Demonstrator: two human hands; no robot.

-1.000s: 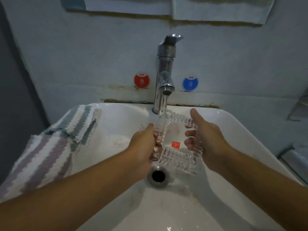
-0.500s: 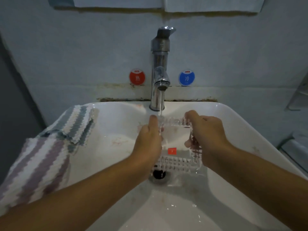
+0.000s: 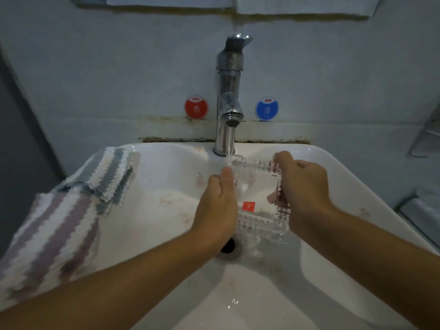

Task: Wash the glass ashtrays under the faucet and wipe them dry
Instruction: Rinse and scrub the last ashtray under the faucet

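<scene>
Under faucet [image 3: 229, 96]: ashtray [image 3: 258, 198] between both hands' fingers [image 3: 227, 178].

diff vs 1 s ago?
Both hands, left and right, tipped the ashtray from steeply tilted to flatter and shifted it right, so the stream now hits its far left corner. Grip is unchanged, one hand on each side. Faucet still running; towel still on the sink rim.

The left hand [image 3: 217, 206] covers the left wall of the glass ashtray [image 3: 258, 194] and part of the drain [image 3: 229, 246] at 6 o'clock. The right hand [image 3: 303, 191] hides the ashtray's right wall. The striped towel [image 3: 59, 225] runs off the frame at 9 o'clock. The ashtray's red sticker [image 3: 248, 206] is too small to read. At 3 o'clock, perhaps a metal shelf [image 3: 426, 139], blurred and cut off.
</scene>
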